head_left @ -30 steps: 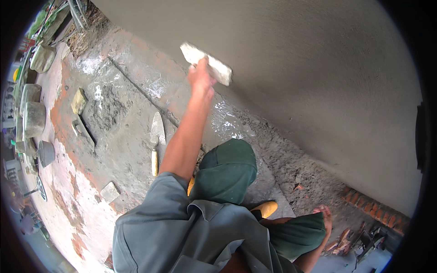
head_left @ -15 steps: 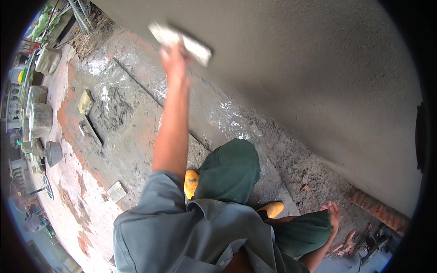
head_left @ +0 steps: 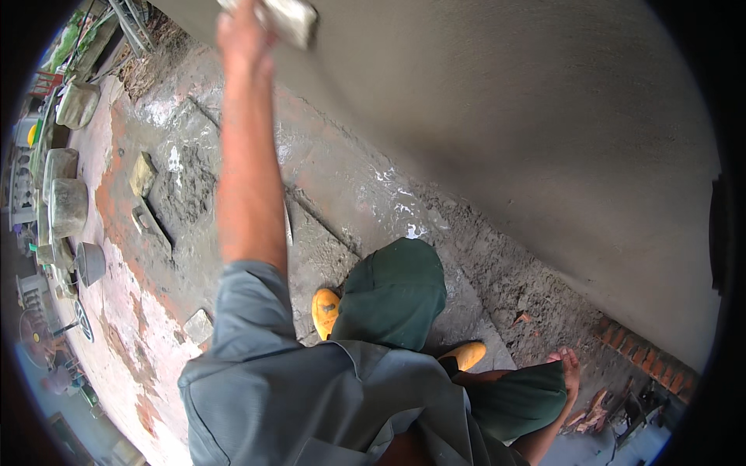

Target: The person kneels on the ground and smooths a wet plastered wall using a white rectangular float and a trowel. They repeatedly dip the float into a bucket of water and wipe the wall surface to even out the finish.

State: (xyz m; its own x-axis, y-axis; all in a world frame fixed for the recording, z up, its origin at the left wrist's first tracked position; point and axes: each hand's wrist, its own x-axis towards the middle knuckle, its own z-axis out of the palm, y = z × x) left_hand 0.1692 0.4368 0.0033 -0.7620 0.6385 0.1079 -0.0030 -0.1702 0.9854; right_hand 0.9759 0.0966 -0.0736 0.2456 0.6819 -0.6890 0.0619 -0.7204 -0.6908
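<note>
Out at full reach, my left hand (head_left: 245,35) is closed round a pale rectangular block (head_left: 289,19), blurred by motion. The block lies against the grey plastered wall (head_left: 544,116), partly cut off by the upper edge; its exact kind is unclear. My right hand (head_left: 571,371) rests at my right knee, fingers loosely bent and nothing visible in them. Its palm is hidden.
A handled float (head_left: 151,224) and a yellowish block (head_left: 143,175) lie near wet mortar (head_left: 186,190) on the floor. Grey tubs (head_left: 68,207) and a bucket (head_left: 90,264) stand at the left. Exposed bricks (head_left: 649,359) line the wall's foot at right.
My left hand has swept the pale block up and to the left along the wall. My right hand has stayed at the knee.
</note>
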